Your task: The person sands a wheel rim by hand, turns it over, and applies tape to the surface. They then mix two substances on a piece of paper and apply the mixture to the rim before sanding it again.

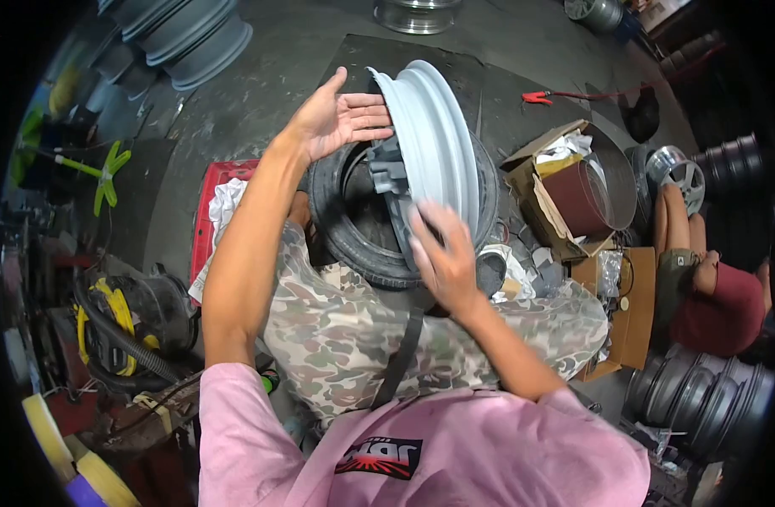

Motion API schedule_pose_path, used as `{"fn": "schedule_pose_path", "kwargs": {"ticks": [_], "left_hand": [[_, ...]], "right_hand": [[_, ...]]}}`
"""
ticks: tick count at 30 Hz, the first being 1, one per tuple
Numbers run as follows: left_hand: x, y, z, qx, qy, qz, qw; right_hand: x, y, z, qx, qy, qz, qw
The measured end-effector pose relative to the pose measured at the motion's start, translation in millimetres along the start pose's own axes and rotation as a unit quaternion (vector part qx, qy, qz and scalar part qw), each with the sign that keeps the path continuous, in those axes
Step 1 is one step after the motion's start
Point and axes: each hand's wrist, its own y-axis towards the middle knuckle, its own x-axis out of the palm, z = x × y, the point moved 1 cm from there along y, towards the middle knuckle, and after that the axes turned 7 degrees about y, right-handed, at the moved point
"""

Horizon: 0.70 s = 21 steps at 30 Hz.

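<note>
A light grey wheel rim (434, 139) stands on edge, tilted, over a black tyre (341, 224) lying flat in front of my knees. My left hand (341, 118) is at the rim's left edge, palm facing it, fingers stretched out and their tips at or close to the edge. Near the rim's lower part is my right hand (445, 258), blurred by motion, its fingers apart and nothing seen in them; whether it touches the rim I cannot tell. Dark grey spokes show on the rim's left side.
Left of the tyre is a red tray (203, 228) with white cloth. Cardboard boxes (632, 325) and a brown abrasive roll (576, 198) stand right. Another person (721, 308) sits at far right near stacked rims (700, 397). A red clamp (537, 98) lies on the floor.
</note>
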Motion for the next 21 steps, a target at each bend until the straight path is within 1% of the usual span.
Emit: {"fn": "schedule_pose_path", "kwargs": {"ticks": [2, 3, 4, 5, 6, 7, 8, 9, 10, 11, 12, 14, 15, 16, 17, 18, 19, 20, 21], "left_hand": [[4, 0, 2, -0.001, 0.008, 0.032, 0.999], [2, 1, 4, 0.0, 0.014, 0.031, 0.999], [-1, 0, 4, -0.004, 0.005, 0.022, 1.0], [-1, -2, 5, -0.008, -0.005, 0.015, 1.0], [8, -7, 6, -0.019, -0.025, 0.054, 0.998], [7, -6, 7, -0.022, -0.022, 0.055, 0.998], [2, -2, 6, -0.018, -0.028, 0.058, 0.998], [4, -1, 4, -0.017, -0.037, 0.062, 0.997], [4, 0, 2, -0.016, -0.03, 0.09, 0.995], [3, 3, -1, -0.022, -0.033, 0.089, 0.995], [-1, 7, 0, -0.016, 0.031, 0.073, 0.997], [-3, 7, -2, 0.0, 0.133, 0.049, 0.99], [-3, 9, -5, -0.002, 0.131, 0.048, 0.99], [-3, 12, -6, 0.019, 0.22, 0.058, 0.974], [2, 9, -9, 0.037, 0.312, 0.062, 0.947], [5, 7, -11, 0.028, 0.318, 0.087, 0.944], [9, 7, -14, 0.026, 0.325, 0.083, 0.942], [14, 6, -17, 0.034, 0.358, 0.109, 0.927], [17, 8, -19, 0.046, 0.391, 0.135, 0.909]], "right_hand": [[8, 68, 11, -0.051, -0.002, 0.023, 0.998], [18, 106, 23, -0.056, 0.019, 0.038, 0.998], [34, 140, 46, -0.006, 0.024, 0.015, 1.0], [40, 178, 61, 0.091, 0.02, -0.025, 0.995], [53, 213, 84, 0.14, 0.02, -0.088, 0.986], [64, 237, 102, 0.189, 0.02, -0.152, 0.97], [70, 246, 107, 0.194, 0.022, -0.149, 0.969], [74, 248, 109, 0.22, 0.029, -0.131, 0.966], [77, 241, 112, 0.248, 0.034, -0.115, 0.961], [71, 224, 107, 0.191, 0.017, -0.076, 0.979], [60, 197, 92, 0.129, -0.001, -0.036, 0.991], [30, 117, 44, 0.017, 0.044, 0.097, 0.994], [20, 76, 22, 0.038, 0.034, 0.095, 0.994], [12, 35, 4, 0.06, 0.044, 0.076, 0.994], [13, -52, -8, 0.118, 0.043, 0.004, 0.992], [12, -89, -9, 0.14, 0.038, -0.038, 0.989], [12, -113, -9, 0.164, 0.034, -0.081, 0.983], [15, -134, -6, 0.168, 0.035, -0.074, 0.982], [19, -147, -3, 0.225, 0.09, -0.089, 0.966]]}}
